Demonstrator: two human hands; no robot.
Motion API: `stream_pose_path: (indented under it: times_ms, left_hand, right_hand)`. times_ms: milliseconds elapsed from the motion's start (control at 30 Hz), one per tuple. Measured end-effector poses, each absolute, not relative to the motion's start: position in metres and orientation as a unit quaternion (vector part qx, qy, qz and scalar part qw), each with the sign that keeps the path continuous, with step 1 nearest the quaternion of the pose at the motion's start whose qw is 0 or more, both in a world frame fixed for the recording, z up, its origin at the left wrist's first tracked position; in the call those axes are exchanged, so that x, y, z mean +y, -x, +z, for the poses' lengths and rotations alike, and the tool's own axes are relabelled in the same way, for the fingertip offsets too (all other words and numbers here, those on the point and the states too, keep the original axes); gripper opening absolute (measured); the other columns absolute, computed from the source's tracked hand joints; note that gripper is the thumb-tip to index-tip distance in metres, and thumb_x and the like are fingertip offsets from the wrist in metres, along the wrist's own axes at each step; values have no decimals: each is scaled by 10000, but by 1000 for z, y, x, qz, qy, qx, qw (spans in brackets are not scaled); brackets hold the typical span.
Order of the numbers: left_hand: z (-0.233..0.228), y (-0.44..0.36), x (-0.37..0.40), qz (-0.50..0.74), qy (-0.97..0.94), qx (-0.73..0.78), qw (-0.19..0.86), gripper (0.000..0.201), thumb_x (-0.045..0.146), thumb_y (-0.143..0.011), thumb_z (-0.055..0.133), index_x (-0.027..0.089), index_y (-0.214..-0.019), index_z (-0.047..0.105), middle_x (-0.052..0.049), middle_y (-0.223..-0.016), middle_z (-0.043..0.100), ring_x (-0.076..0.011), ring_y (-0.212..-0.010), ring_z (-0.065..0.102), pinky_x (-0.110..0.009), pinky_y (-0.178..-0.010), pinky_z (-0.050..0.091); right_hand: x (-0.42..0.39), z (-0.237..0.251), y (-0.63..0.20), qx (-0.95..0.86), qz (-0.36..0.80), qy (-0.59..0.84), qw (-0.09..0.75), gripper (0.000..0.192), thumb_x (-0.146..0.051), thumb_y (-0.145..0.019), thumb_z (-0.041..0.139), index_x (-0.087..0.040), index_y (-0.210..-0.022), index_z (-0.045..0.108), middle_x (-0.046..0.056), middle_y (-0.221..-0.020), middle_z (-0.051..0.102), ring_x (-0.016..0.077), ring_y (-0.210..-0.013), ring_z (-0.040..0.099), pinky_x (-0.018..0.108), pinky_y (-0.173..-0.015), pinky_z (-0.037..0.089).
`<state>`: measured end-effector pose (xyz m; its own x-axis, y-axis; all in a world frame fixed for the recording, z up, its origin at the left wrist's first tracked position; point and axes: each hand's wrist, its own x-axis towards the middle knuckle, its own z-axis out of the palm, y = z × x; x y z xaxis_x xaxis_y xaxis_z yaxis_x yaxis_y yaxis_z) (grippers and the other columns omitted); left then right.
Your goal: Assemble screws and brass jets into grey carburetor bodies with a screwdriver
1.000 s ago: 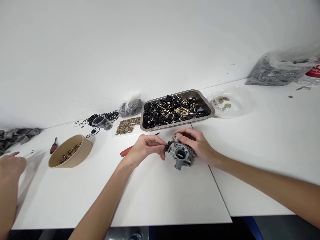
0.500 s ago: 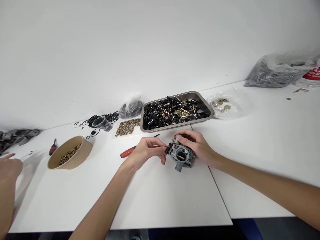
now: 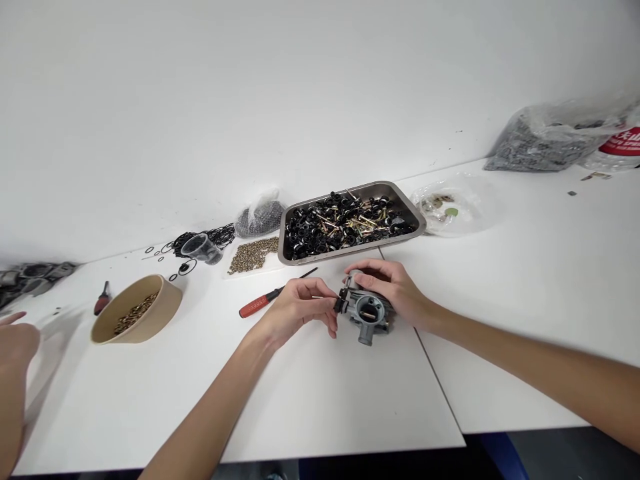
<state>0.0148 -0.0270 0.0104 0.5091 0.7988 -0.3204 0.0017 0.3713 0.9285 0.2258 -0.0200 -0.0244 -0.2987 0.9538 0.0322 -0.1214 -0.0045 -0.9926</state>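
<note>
A grey metal carburettor body (image 3: 370, 313) sits on the white tabletop (image 3: 500, 320), just in front of the person. The right hand (image 3: 395, 290) is cupped over its far side, fingers closed on the casting. The left hand (image 3: 300, 308) pinches a small black fitting (image 3: 342, 304) between thumb and forefinger, pressed against the carburettor's left side.

Just beyond the hands, a steel tray (image 3: 407, 207) holds a heap of black rubber rings mixed with brass-coloured pins and screws. To its left, a loose pile of small brass parts (image 3: 253, 253) lies on the tabletop, and behind that pile stands a small clear bag of dark grey bits (image 3: 260, 215). Further left, a clear plastic cup (image 3: 199, 247) lies tipped on its side among scattered black O-rings (image 3: 220, 233). A tan bowl (image 3: 150, 320) nearer the left edge contains more small brass pieces. To the right of the tray, a clear plastic bag (image 3: 453, 207) shows a few brownish items and one green one. At the far right, a large clear bag of grey parts (image 3: 545, 143) rests by the wall, beside a package with a red label (image 3: 623, 143); its white lettering is too small to read.

A red-handled screwdriver (image 3: 273, 297) lies between the bowl and the left hand, and a second, smaller red-handled tool (image 3: 103, 298) lies left of the bowl. Another person's hand (image 3: 15, 347) shows at the left edge.
</note>
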Motion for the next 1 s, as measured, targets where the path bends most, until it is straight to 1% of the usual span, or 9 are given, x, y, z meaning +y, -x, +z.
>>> stream_pose_path:
  times_ms: [133,300,400,567,733,867,1000]
  left_hand:
    - [8,-18,-28,291,-471,397,732,139,189,-761,724,130,-772,599,-41,-664,644,-182,-563,643,-351,-573,561]
    - [11,-17,-28,280,-490,415,714,143,200,-759,731,121,-794,617,-57,-675,658,-183,-565,645,-339,-578,553]
    - [15,-14,-26,269,-510,431,694,170,217,-747,749,107,-820,641,-67,-655,666,-183,-536,642,-318,-570,536]
    - [17,-11,-25,259,-522,454,674,241,246,-714,785,88,-858,673,-87,-651,682,-201,-538,656,-326,-588,546]
    - [16,-11,-25,264,-508,470,672,263,233,-690,797,80,-878,694,-75,-627,675,-196,-500,645,-310,-552,538]
    - [18,-12,-27,255,-543,474,645,215,236,-726,767,91,-869,699,-76,-630,684,-194,-531,662,-308,-593,552]
    - [21,-11,-27,253,-562,481,623,126,184,-757,716,107,-855,698,-61,-619,685,-173,-537,663,-293,-621,557]
  right_hand:
    - [-20,-24,-225,-541,596,383,452,263,-365,-833,652,-142,-969,684,36,-833,657,133,-706,570,246,-635,437]
    - [-19,-26,-226,-542,601,381,447,268,-375,-844,649,-146,-982,676,53,-904,674,157,-787,602,265,-698,467]
    - [-19,-25,-227,-545,600,380,445,269,-370,-841,654,-142,-979,682,51,-897,674,148,-775,597,256,-683,463]
    - [-18,-27,-226,-547,595,378,451,266,-360,-829,661,-134,-968,693,48,-880,675,137,-750,594,245,-657,453]
    - [-18,-29,-226,-547,597,383,444,272,-374,-836,664,-143,-976,694,35,-860,672,117,-709,581,234,-633,441]
    - [-17,-29,-226,-545,597,378,451,270,-368,-830,668,-135,-965,693,38,-860,669,123,-730,585,233,-638,446]
    - [-18,-27,-226,-547,599,375,449,274,-367,-825,667,-126,-955,689,46,-857,667,136,-745,591,245,-657,458]
